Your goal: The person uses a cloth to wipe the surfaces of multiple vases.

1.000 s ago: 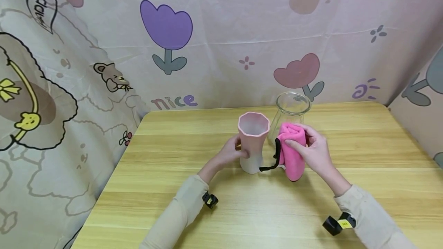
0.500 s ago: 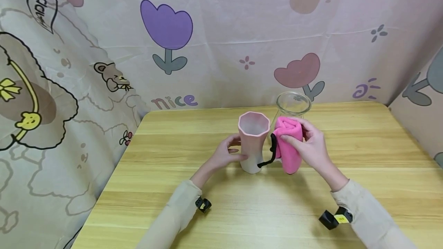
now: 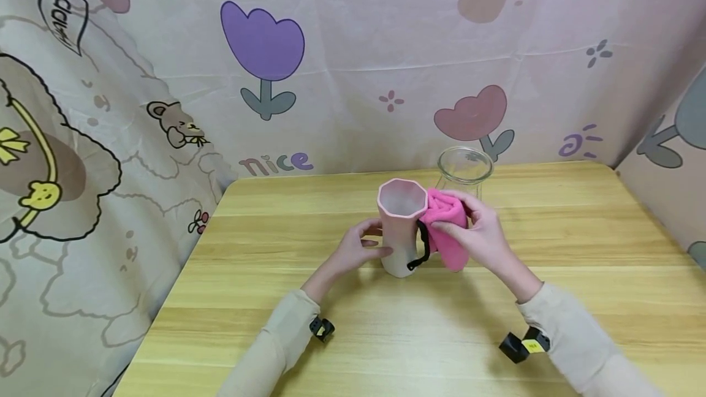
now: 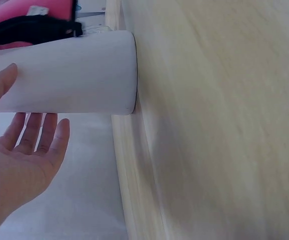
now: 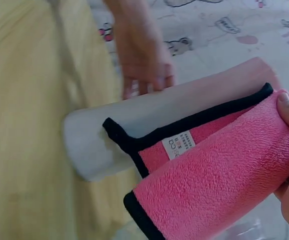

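Observation:
A tall vase point(image 3: 399, 234), pink at its faceted rim and white below, stands upright on the wooden table. My left hand point(image 3: 355, 247) is at its left side, fingers nearly straight, fingertips and thumb right at the wall; the left wrist view shows a gap between palm and vase point(image 4: 79, 75). My right hand point(image 3: 482, 228) pinches a rolled pink towel point(image 3: 449, 234) with black edging between thumb and fingers. The towel is against the vase's right side in the head view. Its white label point(image 5: 178, 144) and loose black-edged corner overlap the vase in the right wrist view.
A clear glass vase point(image 3: 465, 165) with a wide rim stands behind the towel, its lower part hidden. The table's point(image 3: 265, 238) far edge meets a printed cloth backdrop point(image 3: 353, 78). Small black cameras point(image 3: 322, 328) sit on both wrists.
My right hand has brought the towel leftward from beside the glass vase until it meets the pink vase. My left hand has eased slightly off the vase, which stays in place.

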`<action>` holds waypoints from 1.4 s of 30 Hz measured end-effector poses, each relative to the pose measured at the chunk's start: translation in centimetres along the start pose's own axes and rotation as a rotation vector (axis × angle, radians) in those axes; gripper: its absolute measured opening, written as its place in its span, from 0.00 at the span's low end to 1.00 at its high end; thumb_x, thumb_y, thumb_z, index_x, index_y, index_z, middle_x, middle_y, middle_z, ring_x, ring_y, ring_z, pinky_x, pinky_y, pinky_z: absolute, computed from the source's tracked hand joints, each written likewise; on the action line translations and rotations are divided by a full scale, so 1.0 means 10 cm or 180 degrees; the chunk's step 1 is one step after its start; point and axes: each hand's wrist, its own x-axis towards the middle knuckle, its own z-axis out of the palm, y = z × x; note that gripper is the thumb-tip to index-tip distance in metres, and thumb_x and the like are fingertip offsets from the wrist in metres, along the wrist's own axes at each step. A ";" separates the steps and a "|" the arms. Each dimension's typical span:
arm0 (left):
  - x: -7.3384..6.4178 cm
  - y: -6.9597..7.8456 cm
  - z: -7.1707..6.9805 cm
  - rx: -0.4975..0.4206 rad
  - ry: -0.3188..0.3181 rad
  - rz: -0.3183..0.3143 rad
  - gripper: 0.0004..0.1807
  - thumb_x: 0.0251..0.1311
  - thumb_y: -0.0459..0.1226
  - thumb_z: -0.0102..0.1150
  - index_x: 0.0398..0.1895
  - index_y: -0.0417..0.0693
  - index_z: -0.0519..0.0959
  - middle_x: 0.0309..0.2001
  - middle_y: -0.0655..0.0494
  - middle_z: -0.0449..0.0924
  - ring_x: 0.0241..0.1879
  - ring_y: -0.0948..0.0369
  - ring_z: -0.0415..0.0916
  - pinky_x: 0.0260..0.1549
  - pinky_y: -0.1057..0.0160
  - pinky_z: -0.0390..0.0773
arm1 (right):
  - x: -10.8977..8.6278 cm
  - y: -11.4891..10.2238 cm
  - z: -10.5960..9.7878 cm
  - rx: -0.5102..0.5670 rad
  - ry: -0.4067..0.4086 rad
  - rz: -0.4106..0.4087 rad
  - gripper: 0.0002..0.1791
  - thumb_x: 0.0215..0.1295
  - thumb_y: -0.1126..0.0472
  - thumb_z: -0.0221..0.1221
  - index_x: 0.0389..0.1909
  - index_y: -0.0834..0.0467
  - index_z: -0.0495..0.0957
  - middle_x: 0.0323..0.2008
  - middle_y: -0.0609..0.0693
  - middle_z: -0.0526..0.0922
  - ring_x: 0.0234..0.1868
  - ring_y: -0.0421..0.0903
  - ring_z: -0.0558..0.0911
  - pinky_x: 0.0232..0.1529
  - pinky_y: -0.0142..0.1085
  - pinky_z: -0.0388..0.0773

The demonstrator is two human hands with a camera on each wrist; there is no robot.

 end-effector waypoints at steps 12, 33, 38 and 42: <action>-0.01 0.01 -0.01 0.0062 -0.0022 -0.0015 0.28 0.48 0.26 0.62 0.55 0.31 0.67 0.54 0.37 0.70 0.53 0.45 0.68 0.52 0.51 0.71 | -0.08 0.33 0.11 -0.0716 -0.0770 -0.0077 0.24 0.46 0.63 0.68 0.47 0.60 0.75 0.42 0.52 0.79 0.41 0.44 0.76 0.40 0.34 0.76; 0.02 -0.02 -0.01 0.0080 -0.0040 -0.0040 0.29 0.48 0.27 0.63 0.56 0.33 0.67 0.54 0.38 0.70 0.53 0.46 0.68 0.53 0.51 0.71 | -0.20 0.52 0.27 -0.1652 -0.1333 0.0020 0.16 0.47 0.59 0.67 0.38 0.58 0.77 0.27 0.43 0.76 0.26 0.39 0.71 0.26 0.31 0.69; 0.01 -0.02 -0.02 0.0061 -0.0013 -0.0040 0.29 0.48 0.27 0.63 0.56 0.33 0.68 0.54 0.38 0.70 0.53 0.46 0.68 0.53 0.50 0.71 | -0.19 0.47 0.23 -0.1352 -0.1223 0.0132 0.17 0.50 0.57 0.66 0.41 0.57 0.77 0.28 0.44 0.78 0.27 0.39 0.73 0.25 0.31 0.71; 0.00 -0.02 -0.02 0.0044 -0.0012 -0.0064 0.29 0.48 0.27 0.63 0.56 0.33 0.67 0.54 0.38 0.70 0.53 0.46 0.68 0.53 0.49 0.70 | -0.17 0.39 0.18 -0.1097 -0.0975 0.0086 0.21 0.50 0.56 0.67 0.44 0.59 0.76 0.34 0.49 0.81 0.31 0.41 0.77 0.30 0.34 0.75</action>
